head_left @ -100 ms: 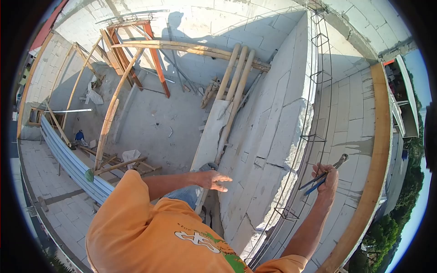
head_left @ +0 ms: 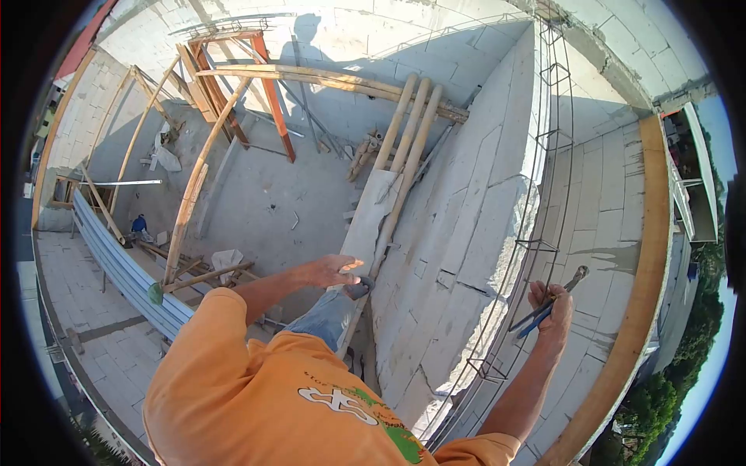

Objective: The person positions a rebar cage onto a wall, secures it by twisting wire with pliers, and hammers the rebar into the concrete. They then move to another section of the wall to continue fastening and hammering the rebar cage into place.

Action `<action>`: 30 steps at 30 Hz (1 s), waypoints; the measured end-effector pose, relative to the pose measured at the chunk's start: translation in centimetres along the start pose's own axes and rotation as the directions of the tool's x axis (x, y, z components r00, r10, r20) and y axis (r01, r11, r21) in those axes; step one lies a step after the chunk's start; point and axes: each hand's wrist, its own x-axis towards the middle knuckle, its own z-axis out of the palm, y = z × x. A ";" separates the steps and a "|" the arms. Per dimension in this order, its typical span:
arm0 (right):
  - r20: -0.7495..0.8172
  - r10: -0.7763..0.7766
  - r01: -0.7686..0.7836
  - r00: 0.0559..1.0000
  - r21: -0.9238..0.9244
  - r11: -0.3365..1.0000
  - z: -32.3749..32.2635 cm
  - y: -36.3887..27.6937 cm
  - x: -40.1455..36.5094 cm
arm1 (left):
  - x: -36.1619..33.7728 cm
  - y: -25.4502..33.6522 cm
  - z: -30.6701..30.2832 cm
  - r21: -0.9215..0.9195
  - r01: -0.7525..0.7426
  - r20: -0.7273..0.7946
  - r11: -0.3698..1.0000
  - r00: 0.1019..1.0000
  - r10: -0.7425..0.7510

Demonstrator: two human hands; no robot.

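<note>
My right hand (head_left: 555, 309) is closed around a pair of end-cutting pincers (head_left: 579, 276), whose metal head points up and to the right. Their blue handles (head_left: 535, 320) stick out on the near side of the fist. Just left of that hand runs a long rebar cage (head_left: 538, 245) of thin rods and stirrups, along the light block wall (head_left: 466, 233). Empty, with fingers spread, my left hand (head_left: 334, 270) is in the air above my bent knee, near a white-grey plank (head_left: 365, 221). My shoe (head_left: 357, 289) rests by that plank.
Round wooden poles (head_left: 412, 128) lean beside the wall on the far side. A timber board (head_left: 651, 233) edges the right side. Below left are stacked metal profiles (head_left: 128, 268), timber props (head_left: 186, 217) and a rusty-red frame (head_left: 272, 101). The floor (head_left: 272, 194) lies well below.
My left hand has moved left and away from me, off the wall side. My right hand keeps the pincers in almost the same place. The view has shifted slightly.
</note>
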 end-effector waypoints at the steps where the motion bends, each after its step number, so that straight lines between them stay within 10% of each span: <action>1: 0.009 -0.011 0.012 1.000 -0.078 0.997 0.1 0.5 0.1 | -1.8 -1.1 -2.1 -0.006 0.016 -0.089 1.000 0.996 -0.016; 9: -0.056 -0.142 0.112 0.988 -0.364 0.925 1.5 1.7 -0.8 | -13.3 -4.3 -8.5 -0.081 0.257 -0.523 0.963 0.812 -0.260; 30: -0.203 -0.383 0.255 0.901 -0.466 0.847 2.8 3.4 -1.1 | -12.3 -7.3 -10.1 -0.583 0.225 -0.617 0.781 0.502 -0.606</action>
